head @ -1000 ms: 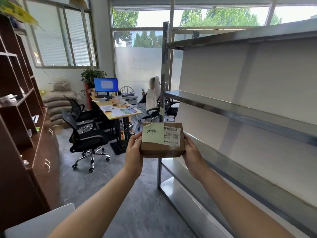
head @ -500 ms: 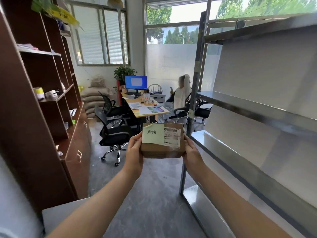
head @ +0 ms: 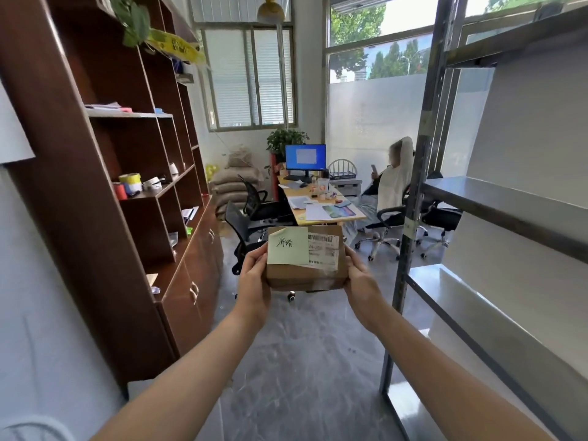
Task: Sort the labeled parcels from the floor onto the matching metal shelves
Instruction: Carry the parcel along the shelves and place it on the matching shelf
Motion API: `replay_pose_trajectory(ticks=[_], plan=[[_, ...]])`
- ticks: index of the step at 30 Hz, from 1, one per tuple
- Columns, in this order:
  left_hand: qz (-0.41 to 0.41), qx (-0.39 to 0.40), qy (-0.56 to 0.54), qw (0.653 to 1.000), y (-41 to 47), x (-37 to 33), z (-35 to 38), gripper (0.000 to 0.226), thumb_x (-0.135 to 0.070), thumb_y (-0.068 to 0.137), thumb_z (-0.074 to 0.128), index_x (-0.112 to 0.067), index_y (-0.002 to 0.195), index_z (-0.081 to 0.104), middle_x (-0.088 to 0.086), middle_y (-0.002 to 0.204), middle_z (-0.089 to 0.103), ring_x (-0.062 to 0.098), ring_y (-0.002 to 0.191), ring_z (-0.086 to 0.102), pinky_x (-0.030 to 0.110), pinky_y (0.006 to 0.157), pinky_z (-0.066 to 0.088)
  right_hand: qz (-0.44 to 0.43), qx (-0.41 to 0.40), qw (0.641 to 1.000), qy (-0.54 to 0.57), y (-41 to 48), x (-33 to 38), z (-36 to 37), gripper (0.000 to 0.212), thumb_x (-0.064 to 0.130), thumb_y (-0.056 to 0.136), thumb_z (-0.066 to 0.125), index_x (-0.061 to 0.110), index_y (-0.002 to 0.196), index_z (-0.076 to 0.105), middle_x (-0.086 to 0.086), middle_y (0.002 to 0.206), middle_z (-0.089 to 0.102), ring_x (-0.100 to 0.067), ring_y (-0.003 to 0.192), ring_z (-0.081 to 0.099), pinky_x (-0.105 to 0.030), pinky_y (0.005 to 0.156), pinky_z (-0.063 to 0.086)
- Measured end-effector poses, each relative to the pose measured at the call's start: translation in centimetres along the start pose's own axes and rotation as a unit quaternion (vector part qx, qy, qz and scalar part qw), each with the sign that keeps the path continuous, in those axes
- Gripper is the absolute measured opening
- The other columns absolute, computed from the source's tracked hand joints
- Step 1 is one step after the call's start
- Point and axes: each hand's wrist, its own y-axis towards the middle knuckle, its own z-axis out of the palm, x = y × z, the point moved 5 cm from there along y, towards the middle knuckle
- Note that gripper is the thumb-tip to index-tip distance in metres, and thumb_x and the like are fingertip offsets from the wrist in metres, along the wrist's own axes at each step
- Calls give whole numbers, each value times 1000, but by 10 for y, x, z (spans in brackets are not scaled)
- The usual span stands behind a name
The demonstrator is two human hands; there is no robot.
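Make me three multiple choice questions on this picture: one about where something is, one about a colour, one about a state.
1. The grey metal shelf rack stands where from the small brown cardboard parcel? A left B right C underneath
2. The handwritten sticky note on the parcel is: A pale green B red C blue
3. The parcel is: A on the floor B on a shelf C held in the air
1 B, the rack fills the right side. 2 A, the note is pale green. 3 C, left hand and right hand grip its ends.
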Motion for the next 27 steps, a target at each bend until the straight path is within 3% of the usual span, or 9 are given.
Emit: replay_pose_trajectory(ticks=[5, 7, 11, 15, 17, 21, 23, 27], plan=[[-1, -16, -6, 1000, 17, 8, 10, 18, -14, 103, 45, -19, 113, 60, 9, 115, 67, 21, 96, 63, 31, 71, 50, 7, 2, 1000, 8, 29, -10, -8, 43, 10, 106, 29, 38, 119, 60, -9, 133, 61, -29, 124, 58, -47, 104, 46], [0, -17, -13, 1000, 22, 11, 12, 20, -13, 103, 44, -17, 118, 58, 6, 110, 69, 16, 91, 65, 27, 66, 52, 7, 9, 1000, 17, 38, -13, -9, 43, 9, 105, 29, 37, 120, 58, -11, 135, 59, -29, 123, 57, -51, 106, 45], [-8, -33, -33, 999, 33, 19, 6, 23, -9, 103, 43, -13, 120, 57, 7, 106, 71, 17, 92, 68, 26, 67, 57, 14, 28, 999, 20, 53, -23, -8, 41, 13, 107, 27, 26, 139, 49, -5, 122, 67, -24, 111, 63, -52, 100, 48], [-14, -43, -30, 999, 51, 21, -3, 26, -9, 103, 42, -13, 122, 59, 10, 110, 71, 17, 92, 69, 27, 67, 57, 24, 31, 999, 15, 72, -35, -2, 39, 22, 109, 27, 27, 140, 50, -5, 123, 68, -16, 101, 66, -31, 78, 53], [-16, -50, -27, 998, 64, 23, -9, 24, -9, 103, 42, -15, 117, 61, 10, 112, 70, 17, 92, 69, 27, 67, 57, 29, 33, 999, 11, 82, -40, 3, 40, 22, 109, 27, 27, 140, 50, -6, 125, 68, -16, 100, 66, -29, 76, 52], [-20, -47, -37, 998, 91, 22, -21, 24, -9, 103, 42, -15, 118, 60, 13, 118, 69, 22, 100, 66, 32, 77, 53, 25, 39, 999, 11, 105, -48, 18, 40, 23, 109, 27, 29, 140, 50, -9, 130, 66, -29, 117, 62, -49, 97, 50], [-18, -41, -33, 998, 105, 18, -27, 25, -10, 104, 41, -14, 122, 58, 11, 117, 69, 20, 98, 66, 31, 74, 53, 24, 39, 999, 14, 118, -50, 26, 40, 23, 109, 27, 28, 141, 50, -10, 131, 65, -33, 123, 59, -58, 104, 44], [-21, -34, -36, 999, 140, 11, -35, 23, -11, 104, 41, -18, 114, 60, 10, 114, 69, 20, 95, 66, 37, 76, 52, 20, 20, 1000, 3, 144, -51, 42, 38, 21, 109, 28, 34, 132, 54, -8, 130, 65, -29, 123, 60, -52, 106, 45]])
